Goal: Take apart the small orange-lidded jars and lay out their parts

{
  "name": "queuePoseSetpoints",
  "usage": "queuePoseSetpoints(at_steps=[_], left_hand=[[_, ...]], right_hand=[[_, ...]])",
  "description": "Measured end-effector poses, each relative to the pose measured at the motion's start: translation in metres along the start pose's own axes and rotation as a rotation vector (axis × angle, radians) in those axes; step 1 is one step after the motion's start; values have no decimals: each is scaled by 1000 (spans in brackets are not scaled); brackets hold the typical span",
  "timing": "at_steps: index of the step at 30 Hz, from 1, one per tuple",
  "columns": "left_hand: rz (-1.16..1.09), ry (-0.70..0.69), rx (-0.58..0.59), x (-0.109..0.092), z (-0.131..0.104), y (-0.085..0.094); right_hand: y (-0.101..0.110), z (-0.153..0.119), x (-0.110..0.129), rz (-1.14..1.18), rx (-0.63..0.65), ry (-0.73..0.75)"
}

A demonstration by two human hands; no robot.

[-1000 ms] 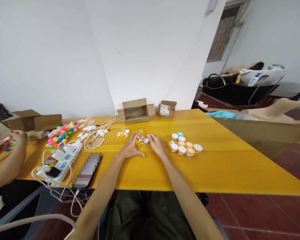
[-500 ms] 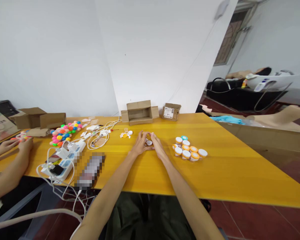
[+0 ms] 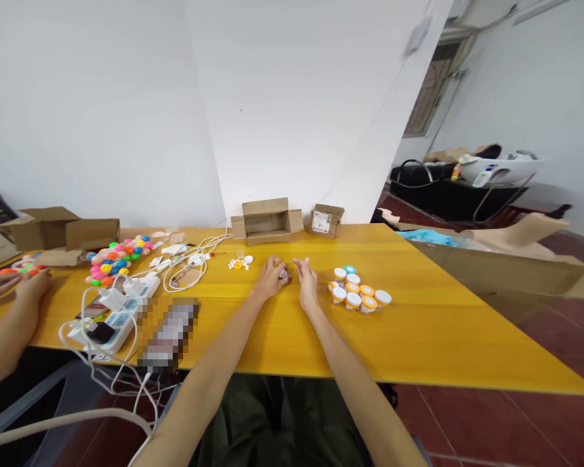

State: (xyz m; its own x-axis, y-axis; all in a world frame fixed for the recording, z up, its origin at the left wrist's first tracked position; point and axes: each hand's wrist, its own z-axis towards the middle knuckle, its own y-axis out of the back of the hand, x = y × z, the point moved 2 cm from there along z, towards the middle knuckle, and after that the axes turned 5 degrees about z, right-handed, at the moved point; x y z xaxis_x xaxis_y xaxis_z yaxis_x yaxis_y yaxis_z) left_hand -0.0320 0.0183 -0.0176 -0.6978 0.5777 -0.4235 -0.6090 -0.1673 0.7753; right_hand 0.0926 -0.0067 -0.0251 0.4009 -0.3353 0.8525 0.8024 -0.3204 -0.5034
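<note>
Parts, small and pale, lie at the middle of the table, within the curl of the left hand. That hand's fingers and thumb bend around them; whether it grips them or only cups them on the tabletop I cannot tell. Just to its right, the right hand is released, its fingers stretched toward the left hand without touching it.

Right of the right hand stands a cluster of clear jars with white and orange lids, one of them teal at the far side. Left of and a little beyond the left hand is a pile of white and orange pieces. Farther off, by the wall, stand an open box and a smaller box with a label.

On the left lie looped cables, a phone at the near edge, a power strip and a heap of coloured balls. At the far left are another person's hands, at some bright pieces.
</note>
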Motion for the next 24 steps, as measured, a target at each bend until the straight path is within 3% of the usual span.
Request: queuePoseSetpoints(at_steps=[7, 13, 18, 24], left_hand=[[30, 3, -49, 7, 7, -3], [15, 39, -24, 13, 17, -3], [-27, 90, -34, 18, 26, -3], [-54, 141, -47, 22, 35, -3]], right_hand=[[-2, -4, 3, 4, 37, -11], [-3, -10, 12, -111, 88, 23], [3, -24, 24, -546, 251, 180], [13, -63, 34, -1176, 616, 430]])
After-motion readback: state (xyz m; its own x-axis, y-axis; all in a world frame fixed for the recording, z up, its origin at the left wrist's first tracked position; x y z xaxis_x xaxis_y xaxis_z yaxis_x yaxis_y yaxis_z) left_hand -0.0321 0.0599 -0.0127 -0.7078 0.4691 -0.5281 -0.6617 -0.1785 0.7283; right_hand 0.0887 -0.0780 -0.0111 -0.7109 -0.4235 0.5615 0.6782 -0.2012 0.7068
